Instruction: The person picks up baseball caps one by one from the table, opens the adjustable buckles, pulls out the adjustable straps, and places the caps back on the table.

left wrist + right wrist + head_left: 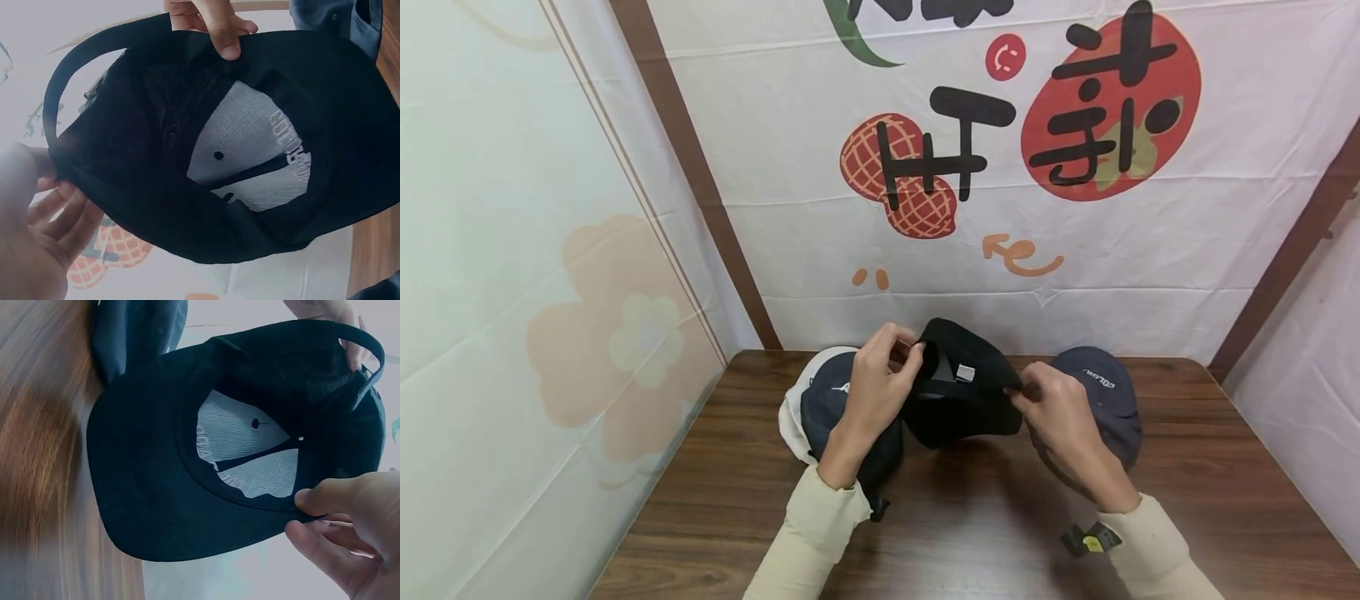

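Note:
Both hands hold up a black baseball cap (958, 417), its hollow inside facing me. A small white tag shows inside it in the head view. My left hand (880, 383) pinches the back edge near the strap (59, 87). With thumb and fingers, my right hand (1060, 408) grips the rim on the other side, close to where the brim (140, 475) begins. In the wrist views, pale mesh backing (244, 437) and the reverse of stitched lettering show inside the crown.
A navy cap (827, 392) overlaps a white cap (792, 417) on the left of the brown wooden table (700, 517). Behind my right hand sits a dark blue-grey cap (1101, 387) with lettering. A printed cloth wall (805, 200) rises at the table's back edge.

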The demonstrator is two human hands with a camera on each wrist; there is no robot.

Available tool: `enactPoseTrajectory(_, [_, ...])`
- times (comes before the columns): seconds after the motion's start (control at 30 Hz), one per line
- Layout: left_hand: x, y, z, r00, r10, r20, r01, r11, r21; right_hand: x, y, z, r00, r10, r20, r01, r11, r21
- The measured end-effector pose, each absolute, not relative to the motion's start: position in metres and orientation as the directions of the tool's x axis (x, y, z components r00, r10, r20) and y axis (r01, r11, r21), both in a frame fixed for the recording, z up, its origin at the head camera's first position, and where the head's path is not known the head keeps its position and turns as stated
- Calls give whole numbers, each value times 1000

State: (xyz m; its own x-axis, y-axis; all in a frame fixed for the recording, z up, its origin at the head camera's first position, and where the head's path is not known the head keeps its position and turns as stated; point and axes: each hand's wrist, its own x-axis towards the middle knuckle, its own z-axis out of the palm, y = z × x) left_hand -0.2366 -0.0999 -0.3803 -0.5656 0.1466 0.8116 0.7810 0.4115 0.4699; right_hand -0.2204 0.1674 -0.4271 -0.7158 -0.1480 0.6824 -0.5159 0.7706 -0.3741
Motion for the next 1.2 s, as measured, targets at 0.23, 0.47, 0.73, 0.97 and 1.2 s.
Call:
enactPoseTrajectory(0.23, [-239, -95, -384, -579, 148, 802, 773, 413, 481, -232, 175, -430, -653, -146, 743, -539, 778, -321])
enactPoseTrajectory(0.47, [-241, -92, -387, -566, 161, 808, 784, 406, 469, -238, 180, -434, -621, -141, 771, -551, 778, -301])
enactPoseTrajectory(0.73, [-242, -88, -389, -579, 185, 794, 784, 393, 480, -248, 185, -437, -566, -130, 814, -564, 781, -268])
enactPoseTrajectory(0.97, [-244, -81, -395, -587, 204, 784, 779, 404, 479, -254, 192, -440, -559, -115, 821, -554, 788, -267])
enactPoseTrajectory(1.2, [-245, -73, -399, -595, 221, 773, 780, 392, 488, -261, 198, -443, -547, -86, 833, -546, 791, -277])
